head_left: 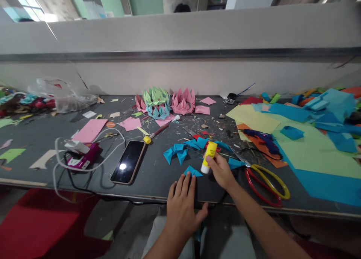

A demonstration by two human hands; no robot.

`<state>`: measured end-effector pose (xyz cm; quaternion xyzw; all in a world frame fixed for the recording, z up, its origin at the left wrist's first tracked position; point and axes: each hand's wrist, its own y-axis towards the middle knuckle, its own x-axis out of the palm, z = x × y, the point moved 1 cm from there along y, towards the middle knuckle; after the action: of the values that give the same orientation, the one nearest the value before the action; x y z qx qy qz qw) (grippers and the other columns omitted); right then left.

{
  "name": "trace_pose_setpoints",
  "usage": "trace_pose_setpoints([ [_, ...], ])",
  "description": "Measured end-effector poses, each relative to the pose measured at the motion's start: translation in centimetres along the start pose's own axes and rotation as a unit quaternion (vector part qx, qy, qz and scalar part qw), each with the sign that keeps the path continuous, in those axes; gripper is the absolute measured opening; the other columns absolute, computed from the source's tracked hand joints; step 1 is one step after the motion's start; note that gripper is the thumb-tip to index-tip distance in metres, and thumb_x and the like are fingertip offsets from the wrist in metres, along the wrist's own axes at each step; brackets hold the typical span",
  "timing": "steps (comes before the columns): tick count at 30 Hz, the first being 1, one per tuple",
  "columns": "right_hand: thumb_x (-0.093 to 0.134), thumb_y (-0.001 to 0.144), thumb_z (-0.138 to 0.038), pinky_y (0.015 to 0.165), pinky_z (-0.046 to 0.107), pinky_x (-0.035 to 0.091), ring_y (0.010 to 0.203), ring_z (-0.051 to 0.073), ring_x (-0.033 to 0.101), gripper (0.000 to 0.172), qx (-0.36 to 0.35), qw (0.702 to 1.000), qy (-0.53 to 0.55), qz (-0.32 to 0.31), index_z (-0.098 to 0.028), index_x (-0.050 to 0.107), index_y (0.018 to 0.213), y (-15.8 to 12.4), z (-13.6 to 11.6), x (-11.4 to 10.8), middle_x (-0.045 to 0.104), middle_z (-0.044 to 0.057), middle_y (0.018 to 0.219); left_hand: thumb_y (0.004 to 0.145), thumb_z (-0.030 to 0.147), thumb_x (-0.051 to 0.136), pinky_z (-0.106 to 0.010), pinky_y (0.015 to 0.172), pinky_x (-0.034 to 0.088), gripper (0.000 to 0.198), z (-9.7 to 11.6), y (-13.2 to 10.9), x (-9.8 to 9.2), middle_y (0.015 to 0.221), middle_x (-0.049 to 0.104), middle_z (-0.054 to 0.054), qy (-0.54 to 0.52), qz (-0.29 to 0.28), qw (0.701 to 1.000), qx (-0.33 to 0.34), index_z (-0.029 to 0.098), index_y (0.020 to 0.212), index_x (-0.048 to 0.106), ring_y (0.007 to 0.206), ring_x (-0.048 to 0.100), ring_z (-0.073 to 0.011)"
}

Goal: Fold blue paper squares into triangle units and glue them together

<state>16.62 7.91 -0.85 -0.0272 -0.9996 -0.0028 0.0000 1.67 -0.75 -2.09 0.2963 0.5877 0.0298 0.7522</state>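
Observation:
My right hand (221, 171) is closed around a yellow glue stick (210, 152), its white end pointing down at the table. Flat near the table's front edge lies my left hand (183, 199), its fingers outstretched and their tips on a folded blue paper piece (193, 171). Just beyond it are more folded blue paper pieces (176, 152), some of them partly behind the glue stick. Right of my right hand, scissors (266, 184) with one red and one yellow handle rest on the table.
Folded paper crowns (183, 102) in pink, green and blue stand by the wall. A phone (129, 162) and a purple power adapter (84, 156) with cables lie left. At right, a glue gun (262, 138) rests on coloured paper sheets (324, 153). Paper scraps litter the table.

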Motion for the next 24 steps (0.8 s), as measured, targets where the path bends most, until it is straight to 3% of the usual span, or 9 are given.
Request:
trace_pose_setpoints([
  [2,0.060,0.070,-0.049,0.055,0.026,0.041,0.059,0.016,0.054,0.031,-0.044,0.993,-0.094,-0.053,-0.019,0.059,0.079,-0.2,0.0,0.2,0.059,0.000,0.063,0.076,0.047,0.050,-0.038,0.091,0.034,0.055,0.0,-0.1,0.2,0.125,0.054,-0.010,-0.006,-0.009,1.000,-0.008,0.013,0.119,0.053,0.111,0.048,-0.0251],
  [4,0.052,0.078,-0.046,0.057,0.027,0.040,0.060,0.017,0.056,0.028,-0.096,0.968,-0.210,-0.093,-0.020,0.057,0.084,-0.5,-0.1,0.3,0.060,0.001,0.065,0.075,0.047,0.050,-0.039,0.092,0.034,0.056,0.0,-0.2,0.3,0.125,0.054,-0.010,-0.012,-0.018,1.000,-0.017,0.012,0.120,0.051,0.112,0.048,-0.0255],
  [8,0.042,0.083,-0.048,0.056,0.027,0.038,0.060,0.019,0.057,0.031,-0.150,0.918,-0.347,-0.120,-0.019,0.053,0.085,-0.6,-0.4,0.4,0.061,0.003,0.066,0.074,0.045,0.052,-0.040,0.093,0.035,0.058,0.0,-0.2,0.3,0.126,0.053,-0.011,-0.023,-0.034,0.999,-0.027,0.013,0.122,0.048,0.113,0.047,-0.0259],
  [16,0.038,0.086,-0.049,0.060,0.028,0.037,0.071,0.020,0.059,0.033,-0.176,0.858,-0.448,-0.178,-0.019,0.052,0.087,-0.7,-1.1,1.1,0.064,0.007,0.078,0.073,0.040,0.054,-0.042,0.093,0.037,0.055,0.3,0.0,0.0,0.127,0.051,-0.013,-0.065,-0.056,0.995,-0.052,0.011,0.119,0.047,0.114,0.048,-0.0270],
  [24,0.039,0.085,-0.045,0.054,0.027,0.032,0.062,0.022,0.060,0.033,-0.135,0.844,-0.493,-0.161,-0.017,0.054,0.094,-0.3,-1.0,1.5,0.064,0.005,0.067,0.070,0.040,0.057,-0.044,0.094,0.039,0.049,0.5,0.1,-0.4,0.128,0.050,-0.013,-0.074,-0.086,0.991,-0.073,0.011,0.109,0.051,0.116,0.047,-0.0274],
])
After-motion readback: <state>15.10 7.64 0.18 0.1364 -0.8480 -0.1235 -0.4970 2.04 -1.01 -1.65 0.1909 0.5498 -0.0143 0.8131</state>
